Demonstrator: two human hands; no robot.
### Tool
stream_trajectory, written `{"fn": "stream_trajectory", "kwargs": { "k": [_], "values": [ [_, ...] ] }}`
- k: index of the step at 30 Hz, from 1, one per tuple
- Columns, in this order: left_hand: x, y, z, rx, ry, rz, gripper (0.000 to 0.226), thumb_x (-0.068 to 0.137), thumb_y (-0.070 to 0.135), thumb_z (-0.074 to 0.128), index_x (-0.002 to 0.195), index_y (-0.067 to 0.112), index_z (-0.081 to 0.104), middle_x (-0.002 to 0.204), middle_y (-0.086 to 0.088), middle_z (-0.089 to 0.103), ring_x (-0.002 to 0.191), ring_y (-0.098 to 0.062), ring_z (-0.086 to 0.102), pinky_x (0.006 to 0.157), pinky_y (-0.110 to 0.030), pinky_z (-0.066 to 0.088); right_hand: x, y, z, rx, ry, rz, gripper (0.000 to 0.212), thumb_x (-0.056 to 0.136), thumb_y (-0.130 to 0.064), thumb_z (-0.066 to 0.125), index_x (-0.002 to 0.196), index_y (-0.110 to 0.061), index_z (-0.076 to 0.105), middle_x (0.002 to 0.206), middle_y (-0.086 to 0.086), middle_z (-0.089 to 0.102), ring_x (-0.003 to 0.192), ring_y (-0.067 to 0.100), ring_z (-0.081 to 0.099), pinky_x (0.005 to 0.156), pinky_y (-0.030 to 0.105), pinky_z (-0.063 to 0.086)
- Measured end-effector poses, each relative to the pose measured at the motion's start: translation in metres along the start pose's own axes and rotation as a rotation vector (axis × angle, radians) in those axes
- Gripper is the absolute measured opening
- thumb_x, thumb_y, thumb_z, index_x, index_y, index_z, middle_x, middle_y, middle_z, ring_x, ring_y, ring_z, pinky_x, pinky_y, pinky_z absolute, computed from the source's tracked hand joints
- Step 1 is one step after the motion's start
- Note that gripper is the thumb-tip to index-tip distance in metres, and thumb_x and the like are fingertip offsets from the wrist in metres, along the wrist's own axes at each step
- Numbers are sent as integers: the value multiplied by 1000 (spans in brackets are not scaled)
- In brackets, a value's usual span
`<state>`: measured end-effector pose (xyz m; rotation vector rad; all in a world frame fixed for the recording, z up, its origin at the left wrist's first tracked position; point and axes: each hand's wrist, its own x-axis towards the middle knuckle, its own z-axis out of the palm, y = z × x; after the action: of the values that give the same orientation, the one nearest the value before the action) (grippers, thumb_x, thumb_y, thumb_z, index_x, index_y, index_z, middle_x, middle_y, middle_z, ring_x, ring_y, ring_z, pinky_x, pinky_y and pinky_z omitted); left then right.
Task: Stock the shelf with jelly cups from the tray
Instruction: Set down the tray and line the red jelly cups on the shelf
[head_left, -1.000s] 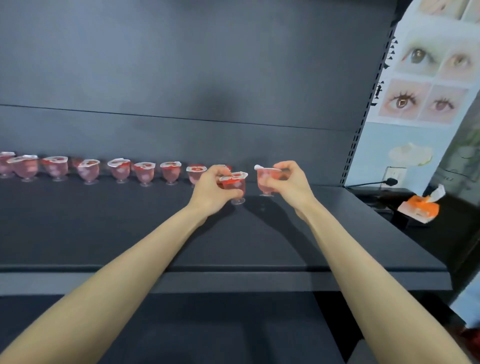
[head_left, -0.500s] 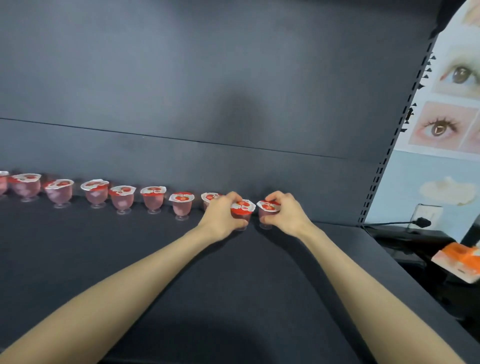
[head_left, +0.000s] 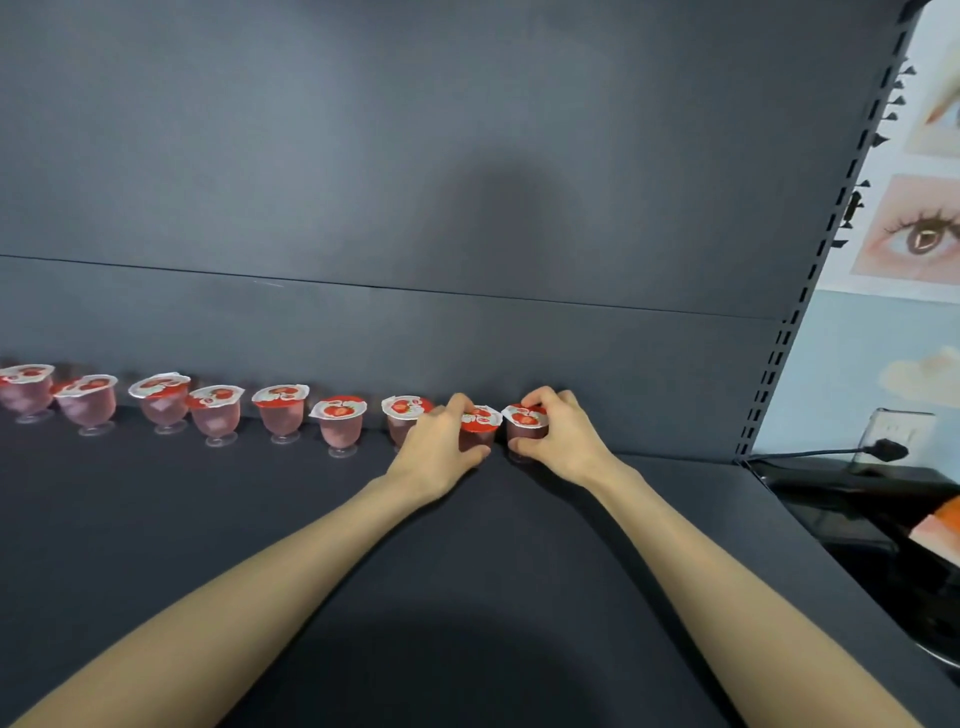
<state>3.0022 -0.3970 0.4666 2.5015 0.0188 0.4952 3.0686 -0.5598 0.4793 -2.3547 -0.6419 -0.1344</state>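
Note:
Several pink jelly cups with red strawberry lids stand in a row (head_left: 218, 410) along the back of the dark shelf (head_left: 208, 519). At the row's right end my left hand (head_left: 441, 447) grips one jelly cup (head_left: 480, 418), fingers curled round it. Right beside it my right hand (head_left: 558, 441) grips another jelly cup (head_left: 525, 417), thumb in front and fingers over the lid. Both cups sit low against the shelf's back panel; their feet are hidden by my fingers. No tray is in view.
The shelf's dark back panel (head_left: 467, 208) rises behind the row. A slotted upright (head_left: 779, 374) marks the shelf's right end. Beyond it are a wall socket with a black plug (head_left: 891, 449), a poster of eyes, and an orange-and-white pack (head_left: 940, 525).
Both hands carried their cups forward and down to the back of the shelf, onto the row's right end. My view has moved closer to the shelf.

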Motion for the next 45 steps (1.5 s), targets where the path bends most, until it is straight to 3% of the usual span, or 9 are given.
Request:
{"fn": "stream_trajectory", "kwargs": {
  "k": [5, 9, 14, 18, 23, 29, 39, 45],
  "values": [
    [-3, 0, -12, 155, -100, 35, 48, 85, 31, 64, 123, 15, 40, 115, -13, 59, 107, -30, 55, 88, -39, 45, -5, -4, -5, -109, -44, 33, 56, 76, -21, 74, 126, -21, 47, 121, 3, 38, 107, 26, 53, 97, 40, 44],
    [-10, 6, -31, 246, -112, 67, 48, 83, 37, 64, 121, 15, 45, 113, -12, 60, 104, -30, 55, 86, -42, 46, -15, -19, -16, -173, -32, 41, 59, 77, -23, 74, 129, -16, 47, 126, 5, 37, 107, 27, 54, 99, 40, 44],
    [-32, 15, -67, 312, -81, 111, 37, 86, 36, 60, 115, 14, 53, 108, -8, 62, 102, -30, 56, 80, -35, 43, -43, -48, -33, -267, 19, 32, 46, 83, -23, 69, 124, -11, 52, 129, 9, 38, 109, 28, 52, 97, 35, 43],
    [-60, 18, -96, 331, -60, 170, 37, 88, 34, 59, 118, 13, 55, 116, -8, 61, 108, -29, 54, 84, -33, 40, -74, -77, -40, -330, 74, 2, 38, 86, -25, 66, 120, -12, 55, 128, 8, 42, 114, 27, 48, 94, 34, 41],
    [-111, 16, -129, 371, -31, 249, 32, 88, 35, 58, 111, 13, 57, 111, -9, 60, 107, -30, 52, 85, -36, 42, -121, -118, -34, -342, 123, -36, 27, 87, -24, 63, 111, -12, 61, 125, 8, 48, 113, 28, 48, 92, 36, 42],
    [-184, 12, -165, 432, 39, 300, 38, 87, 37, 58, 117, 13, 56, 114, -12, 60, 109, -32, 51, 91, -39, 41, -180, -163, -23, -324, 126, -96, 30, 88, -20, 60, 117, -14, 58, 127, 7, 46, 115, 27, 46, 95, 40, 43],
    [-349, -24, -194, 386, 122, 123, 50, 90, 37, 58, 132, 12, 48, 128, -9, 55, 117, -30, 49, 93, -40, 39, -293, -224, 49, -258, -5, -238, 43, 92, -22, 56, 134, -15, 47, 139, 3, 41, 126, 24, 38, 99, 40, 41],
    [-453, -74, -196, 453, 34, 34, 51, 90, 36, 59, 133, 11, 47, 125, -12, 55, 114, -33, 50, 89, -41, 40, -367, -248, 128, -193, -146, -226, 44, 94, -21, 54, 136, -15, 44, 140, 3, 39, 126, 23, 37, 95, 38, 40]
  ]
}}
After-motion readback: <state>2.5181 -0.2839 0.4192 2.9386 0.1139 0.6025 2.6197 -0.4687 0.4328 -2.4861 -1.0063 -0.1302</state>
